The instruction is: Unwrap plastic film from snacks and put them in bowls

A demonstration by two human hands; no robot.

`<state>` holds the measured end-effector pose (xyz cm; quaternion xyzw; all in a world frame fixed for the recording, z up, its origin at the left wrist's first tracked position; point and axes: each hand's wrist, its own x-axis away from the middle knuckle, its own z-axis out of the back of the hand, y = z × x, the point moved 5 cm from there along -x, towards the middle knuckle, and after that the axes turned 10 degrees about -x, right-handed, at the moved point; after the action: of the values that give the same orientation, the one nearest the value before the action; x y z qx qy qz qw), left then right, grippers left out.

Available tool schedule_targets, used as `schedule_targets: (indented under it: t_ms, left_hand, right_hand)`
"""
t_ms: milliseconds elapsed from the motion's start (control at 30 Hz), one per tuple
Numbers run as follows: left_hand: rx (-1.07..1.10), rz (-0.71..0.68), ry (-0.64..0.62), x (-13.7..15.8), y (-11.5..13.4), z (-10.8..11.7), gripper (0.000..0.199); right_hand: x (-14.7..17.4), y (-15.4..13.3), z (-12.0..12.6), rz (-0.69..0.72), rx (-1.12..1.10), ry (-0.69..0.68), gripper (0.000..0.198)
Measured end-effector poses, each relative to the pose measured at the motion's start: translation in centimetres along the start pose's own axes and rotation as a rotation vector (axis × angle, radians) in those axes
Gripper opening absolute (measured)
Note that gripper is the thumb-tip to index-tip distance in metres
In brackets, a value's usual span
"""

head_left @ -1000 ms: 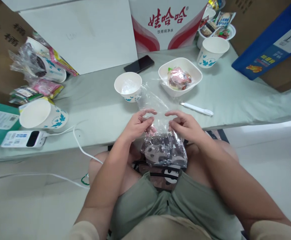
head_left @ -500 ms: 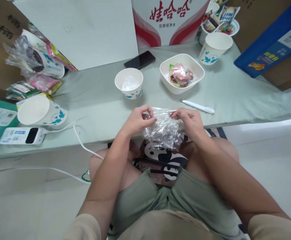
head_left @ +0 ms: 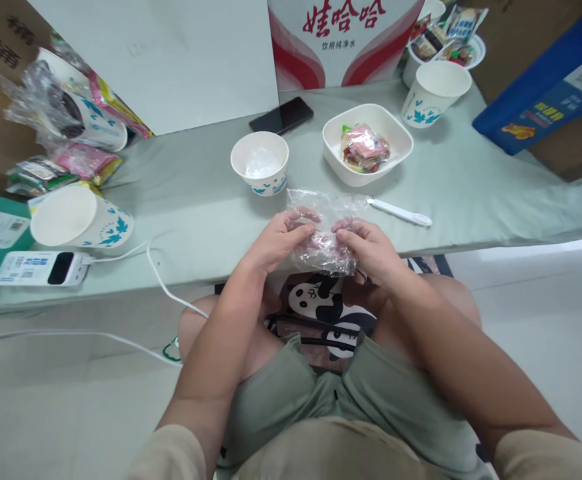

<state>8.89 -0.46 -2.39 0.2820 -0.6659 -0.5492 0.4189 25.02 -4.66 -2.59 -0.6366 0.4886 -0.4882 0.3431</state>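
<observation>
A crinkled clear plastic bag (head_left: 327,253) is stretched between my two hands at the table's front edge. My left hand (head_left: 288,233) pinches its left side with the thumb on top, fingers showing through the film. On the right side, my right hand (head_left: 365,243) grips it the same way. The bag's upper part lies over the cloth; the lower part is bunched above my lap. Just beyond it stands a paper cup (head_left: 259,163) with clear plastic inside. A white bowl (head_left: 395,143) holding small wrapped packets (head_left: 365,147) and a white utility knife (head_left: 401,212) are farther right.
On the green cloth (head_left: 185,193) lie a black phone (head_left: 281,116) and a white power bank (head_left: 41,269) with a cable. More paper cups (head_left: 435,93) stand at both sides. Boxes (head_left: 341,47) line the back; a blue box (head_left: 541,87) leans at right.
Both hands have tilted the plastic bag, so its upper part now spreads forward over the cloth. My fingers have slid under the film, thumbs on top. The view has shifted slightly.
</observation>
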Motion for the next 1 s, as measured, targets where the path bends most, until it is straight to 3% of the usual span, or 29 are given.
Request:
schedule_targets:
  t_ms: [133,233,333,433,500,567,633,667,700,733,800,867,933,1000]
  left_hand:
    - [-0.003,-0.014,0.01,0.3,0.4,0.6,0.023]
    - [0.08,-0.033,0.002,0.5,1.1,1.0,0.02]
    - [-0.009,-0.017,0.011,0.5,1.2,1.4,0.035]
    - [-0.177,-0.077,0.1,0.3,1.0,1.9,0.022]
    - [-0.225,-0.128,0.152,0.1,0.8,1.9,0.027]
    - [-0.281,-0.186,0.337,0.1,0.9,2.5,0.03]
    - [-0.395,-0.283,0.602,0.7,1.5,3.0,0.024]
    - [-0.458,-0.337,0.669,1.0,1.9,2.8,0.02]
    - [-0.516,-0.383,0.654,1.1,2.3,2.2,0.017]
    - [-0.553,-0.413,0.564,1.0,2.5,1.4,0.018]
    - [-0.53,-0.406,0.287,0.7,2.2,-0.4,0.028]
    - [-0.408,-0.343,0.09,0.5,1.7,-1.4,0.038]
    - [-0.301,-0.285,0.03,0.5,1.5,-1.3,0.04]
    - [-0.28,-0.254,0.054,0.6,1.6,-0.5,0.035]
  right_hand:
    - [0.7,-0.9,0.3,0.031,-0.07,0.029,0.033]
    - [1.0,-1.7,0.4,0.059,-0.145,-0.049,0.019]
    - [1.0,-1.9,0.7,0.079,0.02,-0.089,0.025]
    - [0.8,-1.6,1.6,0.125,0.195,0.056,0.023]
    - [0.6,-1.1,1.8,0.09,0.178,0.113,0.036]
    - [0.4,-0.9,1.8,0.065,0.189,0.143,0.038]
    - [0.5,-1.3,1.8,0.117,0.309,0.194,0.024]
    - [0.6,-1.6,1.7,0.159,0.366,0.215,0.021]
    - [0.7,-1.8,1.5,0.188,0.394,0.21,0.02]
    - [0.7,-1.8,1.1,0.198,0.387,0.173,0.02]
    - [0.7,-1.5,0.1,0.184,0.295,0.044,0.021]
    - [0.6,-1.4,-0.8,0.195,0.21,-0.046,0.025]
    - [0.4,-1.8,-1.3,0.264,0.234,-0.004,0.027]
    - [0.2,-2.3,-1.5,0.369,0.299,0.107,0.029]
